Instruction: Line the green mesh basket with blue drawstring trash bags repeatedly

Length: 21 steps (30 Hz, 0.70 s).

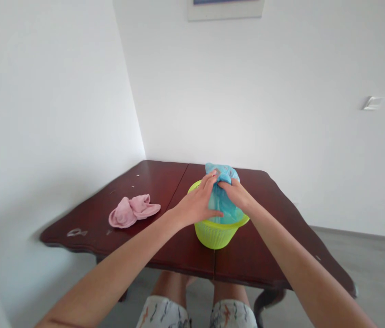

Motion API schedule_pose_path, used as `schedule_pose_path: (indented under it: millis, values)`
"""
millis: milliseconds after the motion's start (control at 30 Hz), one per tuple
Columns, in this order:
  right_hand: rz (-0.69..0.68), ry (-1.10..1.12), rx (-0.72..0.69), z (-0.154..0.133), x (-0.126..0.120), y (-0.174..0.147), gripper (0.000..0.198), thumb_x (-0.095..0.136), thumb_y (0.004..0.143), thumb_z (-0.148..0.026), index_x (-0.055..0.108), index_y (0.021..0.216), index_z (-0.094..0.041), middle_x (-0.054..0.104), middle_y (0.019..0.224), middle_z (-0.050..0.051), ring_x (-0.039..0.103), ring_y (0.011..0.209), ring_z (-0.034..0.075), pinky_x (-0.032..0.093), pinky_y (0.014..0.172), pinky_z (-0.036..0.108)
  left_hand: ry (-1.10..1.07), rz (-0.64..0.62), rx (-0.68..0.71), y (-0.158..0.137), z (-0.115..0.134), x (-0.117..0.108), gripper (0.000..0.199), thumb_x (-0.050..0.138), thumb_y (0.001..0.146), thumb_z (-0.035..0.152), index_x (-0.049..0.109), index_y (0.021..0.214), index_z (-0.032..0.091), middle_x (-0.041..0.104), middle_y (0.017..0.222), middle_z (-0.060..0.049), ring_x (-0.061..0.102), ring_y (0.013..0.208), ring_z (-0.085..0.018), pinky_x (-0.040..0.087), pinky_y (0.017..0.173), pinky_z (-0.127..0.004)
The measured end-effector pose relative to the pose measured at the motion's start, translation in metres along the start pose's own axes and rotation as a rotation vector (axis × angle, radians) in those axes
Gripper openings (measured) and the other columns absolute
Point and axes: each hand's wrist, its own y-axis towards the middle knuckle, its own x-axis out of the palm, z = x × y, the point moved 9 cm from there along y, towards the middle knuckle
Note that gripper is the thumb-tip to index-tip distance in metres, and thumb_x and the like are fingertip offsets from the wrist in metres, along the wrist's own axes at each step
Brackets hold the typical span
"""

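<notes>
A light blue plastic bag (225,207) sits in a yellow-green plastic basket (215,237), its gathered top rising above the rim. My right hand (236,195) is closed on the bunched neck of this bag from the right. From the left, my left hand (199,202) reaches over the basket with its fingers stretched out and its thumb spread apart. Its fingertips lie against the bag's upper part, and the thumb crosses in front of the bag. What the bag contains cannot be made out.
The basket stands on a dark red-brown wooden table (267,232) with a wavy edge. A folded pink cloth (134,211) lies on its left side, near a pale mark (76,233). White walls (264,91) stand behind and to the left.
</notes>
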Motion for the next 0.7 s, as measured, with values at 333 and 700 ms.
schedule_pose_path:
  millis: [333, 700]
  values:
    - [0.192, -0.439, -0.307, -0.031, -0.022, -0.052, 0.075, 0.080, 0.106, -0.068, 0.062, 0.167, -0.029, 0.067, 0.172, 0.018, 0.059, 0.160, 0.046, 0.044, 0.133, 0.071, -0.132, -0.026, -0.110, 0.041, -0.037, -0.017, 0.021, 0.073, 0.106, 0.036, 0.084, 0.119, 0.025, 0.086, 0.136, -0.011, 0.080, 0.131, -0.036, 0.061, 0.123, -0.050]
    - [0.181, -0.494, -0.474, -0.030, -0.023, -0.062, 0.032, 0.068, 0.103, -0.019, 0.082, 0.132, -0.024, 0.090, 0.133, 0.013, 0.081, 0.126, 0.038, 0.050, 0.117, 0.056, -0.463, -0.131, -0.160, 0.041, -0.044, 0.000, 0.058, 0.074, 0.106, 0.069, 0.076, 0.138, 0.020, 0.086, 0.134, -0.013, 0.082, 0.123, -0.035, 0.066, 0.111, -0.050]
